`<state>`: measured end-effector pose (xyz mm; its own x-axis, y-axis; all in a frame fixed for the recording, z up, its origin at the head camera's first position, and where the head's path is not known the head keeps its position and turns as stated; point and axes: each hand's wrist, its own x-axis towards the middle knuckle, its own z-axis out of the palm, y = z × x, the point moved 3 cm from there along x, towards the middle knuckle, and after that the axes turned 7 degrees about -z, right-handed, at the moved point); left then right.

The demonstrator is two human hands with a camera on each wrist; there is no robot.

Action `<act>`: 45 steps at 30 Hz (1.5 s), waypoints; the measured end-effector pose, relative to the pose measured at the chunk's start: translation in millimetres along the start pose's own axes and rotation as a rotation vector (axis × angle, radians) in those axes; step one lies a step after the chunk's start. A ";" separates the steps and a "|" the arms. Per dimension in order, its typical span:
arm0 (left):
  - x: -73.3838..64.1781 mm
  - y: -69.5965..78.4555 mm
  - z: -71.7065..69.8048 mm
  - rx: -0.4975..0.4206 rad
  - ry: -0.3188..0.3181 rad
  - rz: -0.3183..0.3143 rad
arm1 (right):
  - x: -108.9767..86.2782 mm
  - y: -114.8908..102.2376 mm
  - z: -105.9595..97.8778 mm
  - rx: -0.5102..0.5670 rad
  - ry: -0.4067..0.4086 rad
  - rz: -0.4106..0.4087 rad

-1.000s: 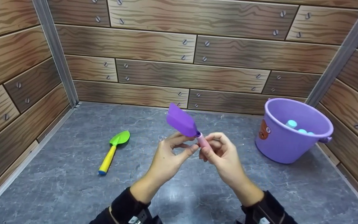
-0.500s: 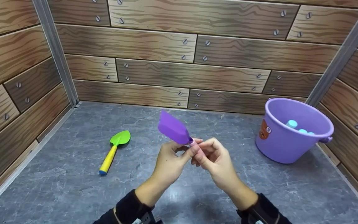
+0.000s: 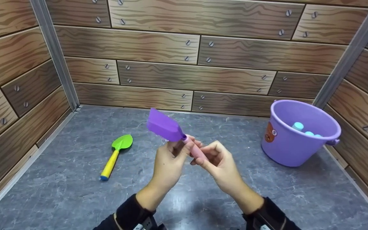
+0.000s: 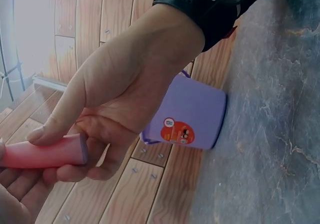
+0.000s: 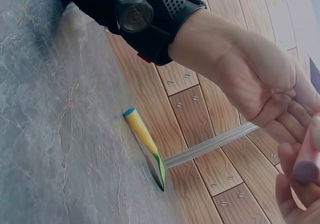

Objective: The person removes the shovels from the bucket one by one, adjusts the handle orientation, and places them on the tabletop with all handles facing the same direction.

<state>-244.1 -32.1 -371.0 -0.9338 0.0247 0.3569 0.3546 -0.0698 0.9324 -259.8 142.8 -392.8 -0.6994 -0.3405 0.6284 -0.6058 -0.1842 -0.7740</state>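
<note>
Above the floor in the head view hangs a toy shovel with a purple blade point(image 3: 164, 125) and a pink handle point(image 3: 196, 150). Its blade points up and to the left. My left hand point(image 3: 168, 163) pinches the handle near the blade, thumb on top. My right hand point(image 3: 222, 164) pinches the handle's lower end between thumb and fingers. The left wrist view shows the handle's end point(image 4: 70, 150) under the right thumb. To the left lies a second toy shovel, with a green blade point(image 3: 123, 141) and a yellow handle point(image 3: 110, 164) tipped blue.
A purple bucket point(image 3: 294, 150) stands at the right, holding several light-blue pieces point(image 3: 297, 126). Wood-patterned walls point(image 3: 158, 72) with grey corner strips enclose the grey marbled surface point(image 3: 75, 191) on the left, back and right.
Both hands have shifted left with the purple-bladed shovel. The right hand has slid toward the handle's lower end, baring more of the pink handle. The green shovel and bucket stay put.
</note>
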 end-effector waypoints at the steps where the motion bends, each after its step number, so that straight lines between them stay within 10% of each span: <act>1: 0.4 0.5 -0.9 -0.008 0.001 0.001 | 0.2 -0.2 0.0 -0.013 0.004 -0.002; 27: 18.4 30.9 -48.3 0.100 0.145 0.062 | 19.6 -41.8 -53.9 -0.564 0.053 -0.206; 45: 32.9 30.1 -75.9 0.360 0.270 0.113 | 24.4 -48.6 -97.3 -1.056 -0.102 0.277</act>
<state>-267.9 -109.0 -335.5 -0.8506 -0.2268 0.4744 0.4042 0.2949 0.8658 -284.4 233.1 -332.3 -0.8564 -0.3321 0.3953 -0.4861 0.7767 -0.4006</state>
